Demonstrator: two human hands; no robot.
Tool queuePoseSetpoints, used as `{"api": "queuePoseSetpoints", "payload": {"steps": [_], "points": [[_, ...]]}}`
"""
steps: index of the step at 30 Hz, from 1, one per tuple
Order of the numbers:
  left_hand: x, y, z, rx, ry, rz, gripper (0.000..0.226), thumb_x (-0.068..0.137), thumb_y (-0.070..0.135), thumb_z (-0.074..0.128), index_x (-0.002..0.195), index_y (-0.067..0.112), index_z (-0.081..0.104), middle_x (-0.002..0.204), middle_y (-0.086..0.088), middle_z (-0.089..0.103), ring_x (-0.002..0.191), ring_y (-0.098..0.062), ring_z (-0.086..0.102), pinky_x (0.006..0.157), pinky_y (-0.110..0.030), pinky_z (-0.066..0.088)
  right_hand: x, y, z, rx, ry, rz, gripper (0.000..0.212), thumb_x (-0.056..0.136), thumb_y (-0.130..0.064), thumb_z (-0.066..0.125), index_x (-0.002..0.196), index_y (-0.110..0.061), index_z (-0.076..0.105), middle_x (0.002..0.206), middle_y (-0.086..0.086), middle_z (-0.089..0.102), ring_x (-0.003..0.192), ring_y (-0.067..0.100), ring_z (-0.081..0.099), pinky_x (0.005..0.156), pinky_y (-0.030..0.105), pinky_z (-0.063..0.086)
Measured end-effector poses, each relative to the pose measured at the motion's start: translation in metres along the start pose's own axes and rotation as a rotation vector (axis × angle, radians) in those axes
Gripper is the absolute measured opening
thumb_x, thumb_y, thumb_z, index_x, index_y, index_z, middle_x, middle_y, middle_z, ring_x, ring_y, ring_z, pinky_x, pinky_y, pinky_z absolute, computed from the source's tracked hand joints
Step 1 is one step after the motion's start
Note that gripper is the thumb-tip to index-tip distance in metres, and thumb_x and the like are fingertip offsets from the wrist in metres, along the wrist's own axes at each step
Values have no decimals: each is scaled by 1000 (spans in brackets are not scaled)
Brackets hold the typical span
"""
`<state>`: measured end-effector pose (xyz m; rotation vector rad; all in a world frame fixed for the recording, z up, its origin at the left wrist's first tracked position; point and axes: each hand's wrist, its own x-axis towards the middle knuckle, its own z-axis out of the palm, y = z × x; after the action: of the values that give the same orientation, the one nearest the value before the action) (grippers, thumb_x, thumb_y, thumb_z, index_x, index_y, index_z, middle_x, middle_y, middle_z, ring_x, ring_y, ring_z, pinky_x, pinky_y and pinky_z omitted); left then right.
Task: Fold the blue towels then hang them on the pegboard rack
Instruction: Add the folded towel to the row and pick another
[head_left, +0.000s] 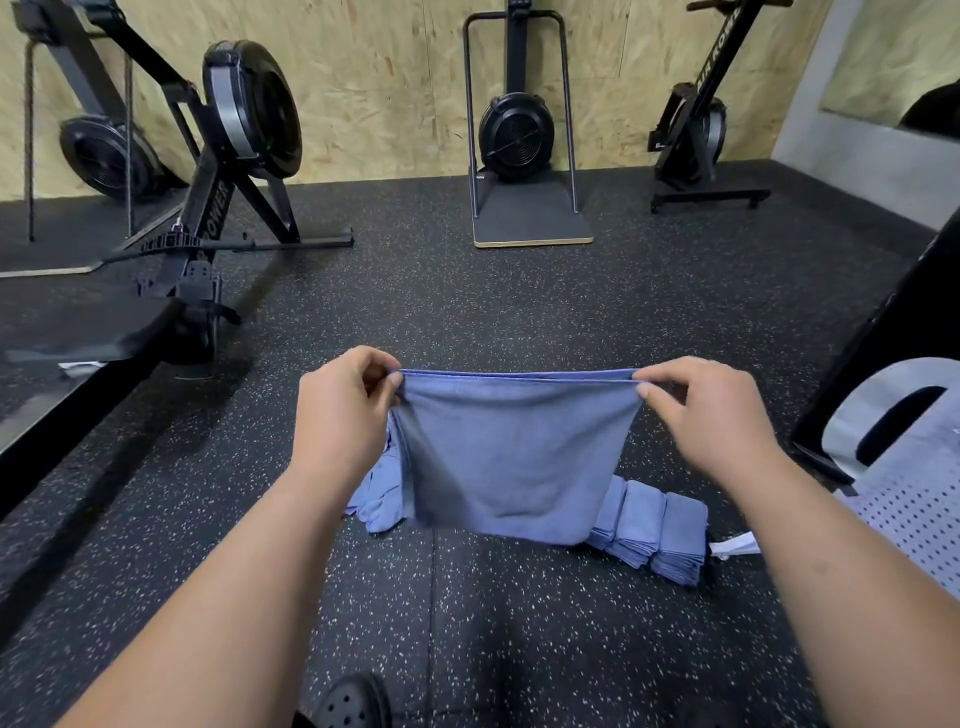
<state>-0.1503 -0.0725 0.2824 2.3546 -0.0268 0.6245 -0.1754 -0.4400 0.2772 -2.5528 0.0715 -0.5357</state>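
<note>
A black perforated shoe (353, 701) shows at the bottom edge, on the dark speckled floor (467, 312). Two bare forearms reach forward from the lower corners. The left hand (340, 410) pinches the top left corner of a blue towel (514, 457) between thumb and curled fingers. The right hand (711, 410) pinches the top right corner the same way. The towel hangs doubled between them in the air, its top edge pulled taut and level, its lower part sagging above the floor.

Behind the towel, on the floor to the right, lies a row of folded towels (654, 530) stacked side by side, with a white tag (735, 546) sticking out at the right end. To the left, partly hidden by the held towel, lies a loose heap (379, 493) of blue cloth. A grey perforated chair (914, 467) stands at the right edge.

Farther off, a black rower (218, 171) stands at the left, a fan machine (517, 135) on a flat base in the middle and a bike (696, 124) to the right, all before a chipboard wall (389, 78).
</note>
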Motion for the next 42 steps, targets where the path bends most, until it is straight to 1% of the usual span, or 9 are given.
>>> {"api": "queuePoseSetpoints", "payload": {"steps": [4,9,15,19,25,28,33,37,42], "points": [[-1,-2,3,19,-71,20,16,93,10,78,103,23,79,83,16,72,77,3,67,78,-13,51,3,0,-7,120,135,10,23,93,-25,79,112,-37,79,88,-15,72,76,12,63,79,34,52],[-2,-1,6,44,-34,2,9,97,17,74,97,26,76,83,11,76,78,-12,72,77,-30,55,6,2,-9,55,129,-63,14,94,-26,77,103,-37,78,93,-12,68,87,21,63,88,43,54],[1,-9,8,67,28,-95,7,100,25,67,96,30,69,84,10,74,75,-18,72,76,-38,58,3,-7,-21,393,-81,45,8,88,-27,87,93,-30,82,92,-14,79,87,14,74,86,32,57],[1,-11,6,145,65,-118,9,101,28,66,101,27,74,89,-1,77,84,-28,70,76,-36,53,1,-13,-33,689,-252,42,10,88,-18,85,98,-17,81,98,0,82,91,16,74,93,36,55],[-1,4,9,25,63,-162,11,103,29,64,95,24,68,89,6,71,83,-19,61,75,-30,39,3,-7,-21,410,39,131,6,94,-31,80,92,-31,75,81,-12,78,64,4,60,69,30,44],[4,11,12,-283,30,-258,11,103,28,65,95,25,70,89,11,71,82,-12,64,72,-28,45,4,-7,-15,573,122,218,3,96,-26,77,97,-29,75,86,-6,79,60,5,56,63,27,44],[6,14,12,-646,21,-339,19,106,37,61,105,22,74,87,9,67,78,-11,56,65,-32,44,9,-9,-16,983,113,246,9,101,-16,72,108,-20,77,95,-2,79,83,5,67,79,24,51],[6,22,6,-596,215,-178,12,106,29,63,100,25,72,94,11,72,85,0,62,84,-23,50,13,-11,-16,1111,183,240,10,99,-19,75,107,-21,80,98,2,80,89,10,69,81,28,52],[0,33,11,-455,302,-193,11,105,29,63,101,23,71,92,16,71,82,7,62,80,-14,47,12,-20,-8,1009,323,238,15,97,-19,77,112,-17,80,103,6,80,88,5,68,81,19,53]]}}
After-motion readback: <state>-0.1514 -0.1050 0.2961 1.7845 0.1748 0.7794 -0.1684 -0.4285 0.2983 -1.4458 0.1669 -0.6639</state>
